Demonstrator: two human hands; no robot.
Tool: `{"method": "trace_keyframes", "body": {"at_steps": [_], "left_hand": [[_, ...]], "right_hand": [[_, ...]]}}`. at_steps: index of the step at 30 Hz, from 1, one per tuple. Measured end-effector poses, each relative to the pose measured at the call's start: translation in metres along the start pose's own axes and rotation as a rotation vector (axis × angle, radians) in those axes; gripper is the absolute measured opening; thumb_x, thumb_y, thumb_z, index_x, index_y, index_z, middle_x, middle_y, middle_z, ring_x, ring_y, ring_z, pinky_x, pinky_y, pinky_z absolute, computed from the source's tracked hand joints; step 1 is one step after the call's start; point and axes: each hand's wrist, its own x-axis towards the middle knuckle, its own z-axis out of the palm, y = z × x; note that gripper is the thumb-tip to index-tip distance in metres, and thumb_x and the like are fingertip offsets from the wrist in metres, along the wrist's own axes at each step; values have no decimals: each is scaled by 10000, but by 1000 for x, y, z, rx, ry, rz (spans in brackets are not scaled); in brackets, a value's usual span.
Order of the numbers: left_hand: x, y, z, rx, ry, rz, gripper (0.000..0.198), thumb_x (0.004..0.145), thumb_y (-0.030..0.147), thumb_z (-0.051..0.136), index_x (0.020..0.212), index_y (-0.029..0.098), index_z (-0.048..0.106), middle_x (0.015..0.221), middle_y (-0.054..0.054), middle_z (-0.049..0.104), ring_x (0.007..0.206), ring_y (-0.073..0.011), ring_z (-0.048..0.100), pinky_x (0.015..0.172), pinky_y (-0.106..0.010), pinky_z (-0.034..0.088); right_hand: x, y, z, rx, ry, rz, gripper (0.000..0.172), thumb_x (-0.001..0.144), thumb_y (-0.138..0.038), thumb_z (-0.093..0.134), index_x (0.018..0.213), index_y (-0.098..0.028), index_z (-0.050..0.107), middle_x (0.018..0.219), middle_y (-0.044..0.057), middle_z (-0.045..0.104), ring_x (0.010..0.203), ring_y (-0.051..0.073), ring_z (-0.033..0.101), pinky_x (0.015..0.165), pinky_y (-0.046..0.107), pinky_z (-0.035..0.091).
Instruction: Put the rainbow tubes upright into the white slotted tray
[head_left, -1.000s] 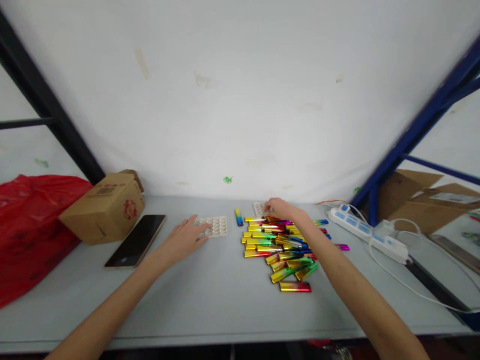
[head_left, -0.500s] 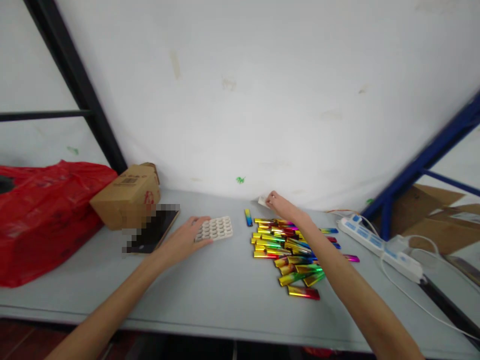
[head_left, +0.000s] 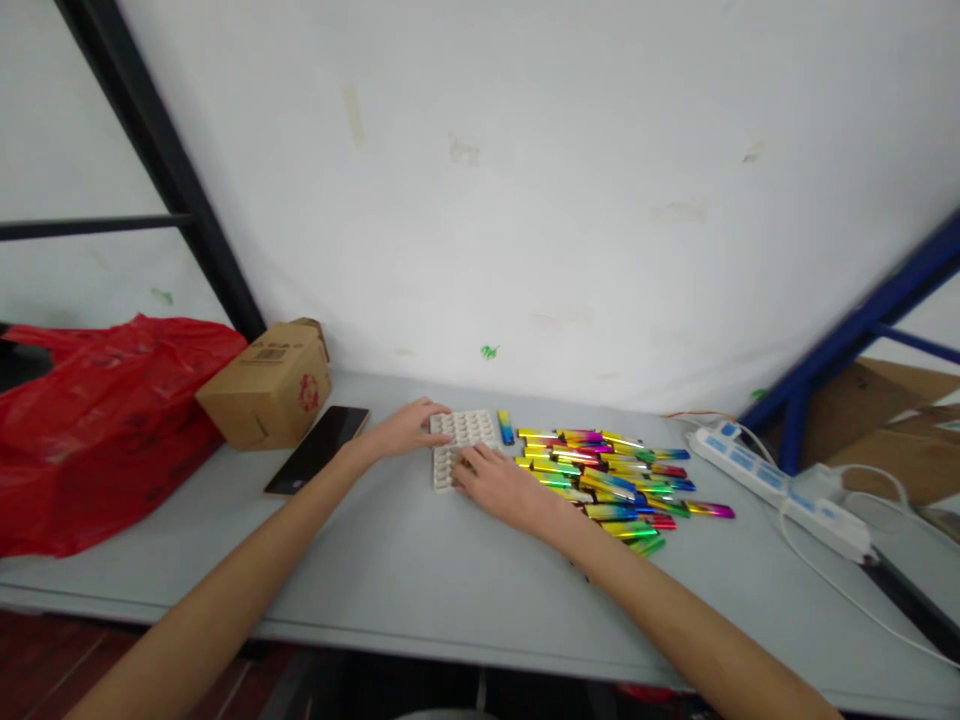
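Two white trays with round cells [head_left: 463, 436] lie side by side on the grey table [head_left: 420, 570]. My left hand [head_left: 405, 430] grips the far left edge of the trays, fingers curled over it. My right hand [head_left: 501, 484] rests flat on the near right part of the trays, fingers spread. Just right of my right hand lies a heap of shiny rainbow-coloured lighters [head_left: 607, 475]. A single blue and yellow lighter [head_left: 506, 427] lies apart at the trays' right edge.
A black phone [head_left: 319, 462] lies left of the trays, beside a cardboard box [head_left: 266, 385] and a red plastic bag [head_left: 90, 420]. A white power strip [head_left: 784, 485] with cables sits at the right. A white wall stands behind the table.
My right hand came back from the far side of the lighter heap with a second tray and set it beside the first. My left hand shifted to the trays' left edge.
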Motion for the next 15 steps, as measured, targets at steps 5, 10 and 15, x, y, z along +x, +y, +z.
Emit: {"method": "trace_keyframes", "body": {"at_steps": [5,10,15], "left_hand": [[-22,7,8,-26,-5,126,744,1051,746,591,1555,224,757,1488,-139,787,1376,-333,724,1260,-444,543],[-48,9,-8,22,168,30,721,1114,724,470,1528,196,735,1581,-157,741,1366,-326,732,1278,-473,552],[-120,-4,-38,231,439,-200,527,1107,638,469,1231,226,774,1314,-132,783,1311,-345,718,1269,-495,549]], "right_hand": [[-9,15,5,218,72,14,212,1127,-286,813,1323,-225,760,1356,136,790,1269,297,786,1149,477,652],[-21,37,0,302,192,68,195,1185,-296,711,1363,-225,749,1401,137,777,1346,286,748,1213,480,607],[-13,59,-4,236,109,227,172,1202,-235,648,1290,-185,787,1316,160,775,1256,292,732,1130,469,610]]}}
